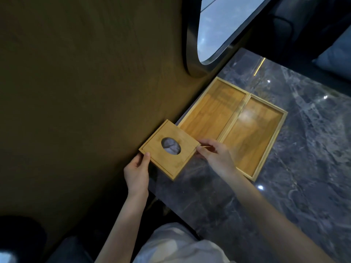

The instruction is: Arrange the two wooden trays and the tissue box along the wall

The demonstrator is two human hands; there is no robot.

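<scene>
A square wooden tissue box with an oval opening on top sits against the brown wall, at the near end of the dark marble counter. My left hand grips its near-left corner, thumb on the lid. My right hand holds its right side. Two shallow wooden trays lie side by side just beyond the box: the left tray runs along the wall, and the right tray touches its long edge.
An oval mirror in a dark frame hangs on the wall above the trays. Bare marble stretches to the right and in front of the trays. My light-coloured clothing shows at the bottom.
</scene>
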